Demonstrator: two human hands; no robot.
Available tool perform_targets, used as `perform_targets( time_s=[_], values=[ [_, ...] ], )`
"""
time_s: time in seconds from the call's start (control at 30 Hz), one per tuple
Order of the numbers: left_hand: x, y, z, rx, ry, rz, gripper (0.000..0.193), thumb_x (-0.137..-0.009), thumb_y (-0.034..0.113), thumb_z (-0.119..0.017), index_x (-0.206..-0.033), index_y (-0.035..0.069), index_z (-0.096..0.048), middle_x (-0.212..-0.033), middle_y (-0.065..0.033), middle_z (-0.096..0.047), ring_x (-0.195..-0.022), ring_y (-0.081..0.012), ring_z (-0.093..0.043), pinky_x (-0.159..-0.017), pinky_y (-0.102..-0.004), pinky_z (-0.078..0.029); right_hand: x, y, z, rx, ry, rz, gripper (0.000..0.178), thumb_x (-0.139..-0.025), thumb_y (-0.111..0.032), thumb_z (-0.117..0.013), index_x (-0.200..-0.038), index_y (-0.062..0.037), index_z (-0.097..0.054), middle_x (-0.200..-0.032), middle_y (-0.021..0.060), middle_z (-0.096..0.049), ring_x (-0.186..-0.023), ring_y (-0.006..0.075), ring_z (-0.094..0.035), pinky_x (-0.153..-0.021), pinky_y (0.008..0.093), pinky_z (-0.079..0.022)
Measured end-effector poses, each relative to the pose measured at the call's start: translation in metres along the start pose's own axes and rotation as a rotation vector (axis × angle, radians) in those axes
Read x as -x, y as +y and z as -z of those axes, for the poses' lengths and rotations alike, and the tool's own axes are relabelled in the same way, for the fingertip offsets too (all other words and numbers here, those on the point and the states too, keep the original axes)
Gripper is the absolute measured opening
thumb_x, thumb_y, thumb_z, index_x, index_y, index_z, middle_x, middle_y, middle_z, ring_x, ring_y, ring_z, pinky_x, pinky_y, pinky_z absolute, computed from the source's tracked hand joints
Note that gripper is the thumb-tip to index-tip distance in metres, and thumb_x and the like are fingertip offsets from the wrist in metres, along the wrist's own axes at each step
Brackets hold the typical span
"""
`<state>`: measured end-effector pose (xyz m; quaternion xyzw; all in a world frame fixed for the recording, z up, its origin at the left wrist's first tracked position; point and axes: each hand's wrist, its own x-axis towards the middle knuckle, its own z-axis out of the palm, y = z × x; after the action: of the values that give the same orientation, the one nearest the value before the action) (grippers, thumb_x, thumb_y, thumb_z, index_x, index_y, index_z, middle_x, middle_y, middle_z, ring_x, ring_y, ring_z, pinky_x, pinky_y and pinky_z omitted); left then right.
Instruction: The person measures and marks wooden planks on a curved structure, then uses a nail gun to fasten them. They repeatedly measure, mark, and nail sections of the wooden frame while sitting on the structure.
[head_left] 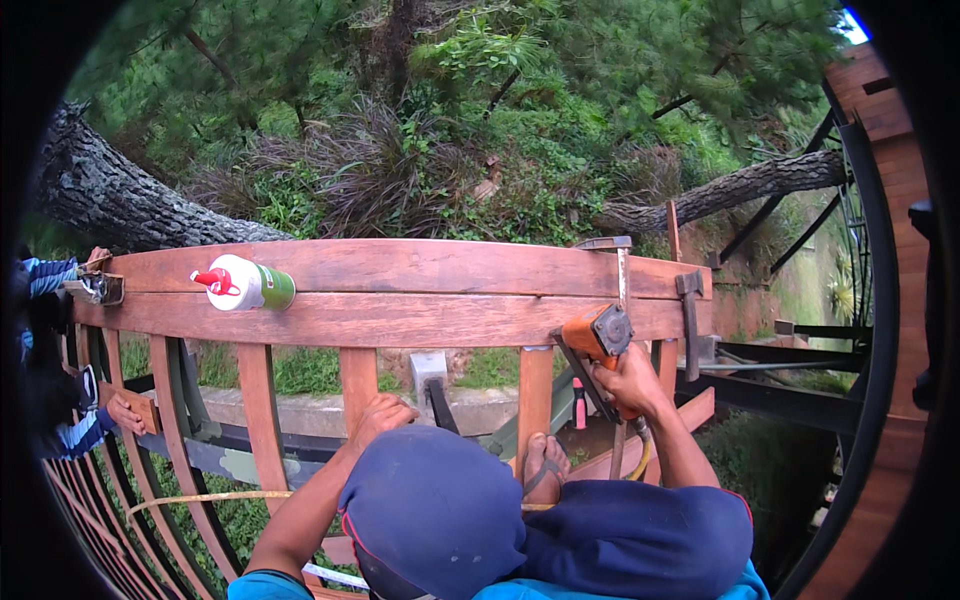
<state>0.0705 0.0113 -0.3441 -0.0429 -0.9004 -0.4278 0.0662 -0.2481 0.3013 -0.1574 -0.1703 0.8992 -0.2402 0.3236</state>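
My right hand (632, 385) is closed around the grip of an orange and black nail gun (597, 335). The tool's head is over the front edge of a reddish wooden rail (450, 318), above an upright slat (535, 390). A yellow air hose (640, 458) runs down below the grip. With fingers curled, my left hand (382, 415) is beside another slat (358, 378); what it grips, if anything, is hidden. A bar clamp (622, 270) crosses the rail next to the nail gun. Farther right, a hammer-like metal tool (690, 322) hangs over the rail's edge.
A white and green bottle with a red cap (262, 285) sits on the rail. At the far left are a co-worker's hands (125, 412). A pink-handled tool (579, 405) is beyond my sandalled foot (545, 470). Tree trunks (130, 195) and green plants lie behind the rail.
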Motion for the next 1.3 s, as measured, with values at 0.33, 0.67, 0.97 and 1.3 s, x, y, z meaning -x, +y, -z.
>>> perform_targets(
  time_s=[0.33, 0.67, 0.97, 1.3],
  values=[
    [0.007, 0.001, -0.003, -0.003, -0.001, 0.044, 0.032, -0.083, 0.032, -0.072, -0.1, 0.005, -0.074, -0.091, -0.0104, -0.071, -0.095, -0.0295, -0.066, -0.09, -0.043, -0.048, -0.003, 0.001, -0.004, 0.007, -0.032, -0.065, 0.025, -0.083, -0.009, -0.07, -0.106, 0.0018, -0.07, -0.084, 0.0175, -0.072, -0.078, 0.0221, -0.07, -0.075, 0.0403, -0.055],
    [0.012, -0.005, -0.006, -0.021, -0.008, 0.066, 0.034, -0.083, 0.033, -0.072, -0.104, 0.007, -0.075, -0.093, -0.0095, -0.072, -0.093, -0.0305, -0.065, -0.091, -0.0435, -0.047, -0.036, 0.014, 0.003, -0.006, -0.021, -0.035, 0.027, -0.078, -0.014, -0.069, -0.098, 0.0047, -0.068, -0.076, 0.0197, -0.07, -0.07, 0.0256, -0.07, -0.071, 0.043, -0.055],
    [0.008, -0.026, -0.01, -0.149, -0.354, 0.119, 0.046, -0.08, 0.038, -0.083, -0.11, 0.004, -0.074, -0.096, -0.0125, -0.073, -0.102, -0.0329, -0.066, -0.091, -0.0461, -0.047, -0.042, 0.024, -0.016, 0.037, 0.103, 0.155, 0.027, -0.079, -0.015, -0.07, -0.094, 0.0064, -0.068, -0.082, 0.0297, -0.07, -0.084, 0.0435, -0.073, -0.073, 0.0481, -0.056],
    [0.0, -0.016, -0.001, -0.1, -0.274, 0.067, 0.04, -0.082, 0.035, -0.078, -0.108, 0.005, -0.074, -0.093, -0.0134, -0.073, -0.098, -0.0344, -0.065, -0.091, -0.0461, -0.047, -0.05, 0.014, -0.006, 0.052, 0.008, 0.038, 0.034, -0.08, -0.021, -0.071, -0.106, 0.0009, -0.069, -0.087, 0.0254, -0.071, -0.082, 0.0384, -0.072, -0.075, 0.0461, -0.055]
  ],
)
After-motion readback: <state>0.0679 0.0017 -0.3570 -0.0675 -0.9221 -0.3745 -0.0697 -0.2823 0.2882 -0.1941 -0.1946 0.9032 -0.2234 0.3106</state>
